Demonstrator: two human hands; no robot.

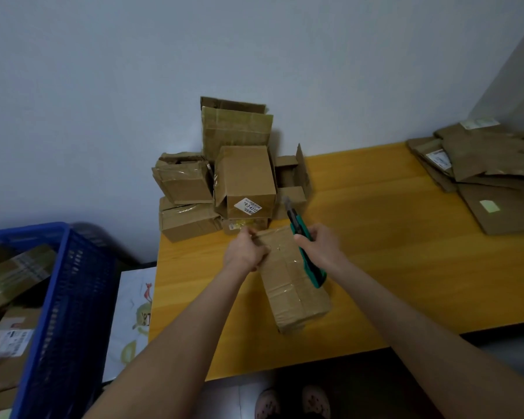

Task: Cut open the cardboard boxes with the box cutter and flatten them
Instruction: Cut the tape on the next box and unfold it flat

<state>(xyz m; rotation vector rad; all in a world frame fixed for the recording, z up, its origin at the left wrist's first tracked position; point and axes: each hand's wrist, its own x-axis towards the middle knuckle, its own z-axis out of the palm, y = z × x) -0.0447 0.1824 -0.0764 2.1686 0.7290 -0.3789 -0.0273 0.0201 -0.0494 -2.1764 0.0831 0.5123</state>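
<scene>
The box (294,285) lies on the table (406,252), near its front edge and left of centre, with its long side running near to far and clear tape along the top seam. The left hand (245,252) grips its far left corner with curled fingers. The right hand (318,246) is closed round the green cutter (298,225), held along the box's right edge with the blade end pointing far, off the cardboard (the tip is blurred, but it looks extended).

The step in hand seems to be starting the cut, and no slit shows in the tape yet. To do it well, the blade should probably come round onto the middle seam and go in shallow, just through the tape. The stroke is best drawn along the seam and away from the holding hand. That hand sits close to where the seam ends, so it would be safer lower on the side wall, clear of the blade's line. The end seams want the same treatment before the box will fold flat.

A pile of uncut boxes (242,176) waits against the wall at far left. Flattened cardboard (490,170) lies stacked at far right.
</scene>
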